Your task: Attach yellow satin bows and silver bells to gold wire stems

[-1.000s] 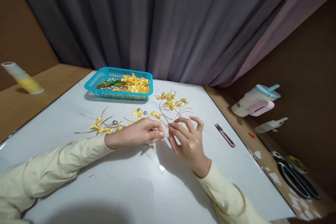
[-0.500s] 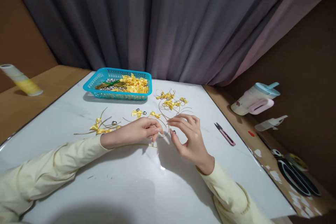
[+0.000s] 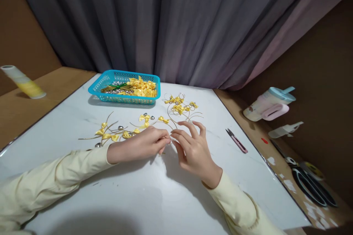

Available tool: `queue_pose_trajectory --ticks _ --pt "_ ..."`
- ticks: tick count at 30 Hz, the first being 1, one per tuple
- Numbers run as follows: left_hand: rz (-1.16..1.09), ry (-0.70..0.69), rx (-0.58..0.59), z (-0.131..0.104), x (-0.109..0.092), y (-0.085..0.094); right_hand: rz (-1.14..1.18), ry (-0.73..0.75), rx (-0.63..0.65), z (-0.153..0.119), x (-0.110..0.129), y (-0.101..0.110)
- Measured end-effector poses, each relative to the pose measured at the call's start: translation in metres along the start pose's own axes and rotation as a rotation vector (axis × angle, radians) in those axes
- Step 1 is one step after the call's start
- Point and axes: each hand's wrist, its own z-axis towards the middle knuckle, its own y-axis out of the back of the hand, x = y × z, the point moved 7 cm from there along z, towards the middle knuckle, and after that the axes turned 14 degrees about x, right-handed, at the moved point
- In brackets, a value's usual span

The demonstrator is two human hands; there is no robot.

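My left hand (image 3: 154, 140) is closed in a pinch on a thin gold cord, whose short end shows just below the fingers. My right hand (image 3: 193, 150) meets it fingertip to fingertip, thumb and index finger brought together and the other fingers raised. What lies between the right fingertips is hidden. Beyond the hands lie yellow satin bows (image 3: 163, 119) and silver beads (image 3: 152, 117). More bows with gold cords (image 3: 110, 137) rest beside the left forearm, near a larger silver bead (image 3: 98, 145). A cluster of bows on curled cords (image 3: 179, 109) sits farther back.
A blue plastic basket (image 3: 124, 98) of yellow bows, silver beads and gold cords stands at the back. Thread snips (image 3: 237, 141) lie right. Past the table edge are a tumbler (image 3: 268, 103), a small clear bottle (image 3: 285, 130), large scissors (image 3: 309, 185) and a thread spool (image 3: 24, 82).
My right hand has moved left and its fingertips have closed in against my left fingertips. The silver bead seen at the right thumb is now hidden. The left forearm has shifted slightly, uncovering more bows.
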Motion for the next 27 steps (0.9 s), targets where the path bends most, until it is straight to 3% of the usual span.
queue_pose_trajectory --ticks 15,27 --pt "0.009 0.009 0.026 0.001 -0.003 0.001 -0.110 0.046 -0.011 0.000 0.001 -0.007" --pt "-0.038 0.037 0.045 -0.002 -0.002 0.002 0.054 -0.041 0.087 0.001 -0.011 -0.009"
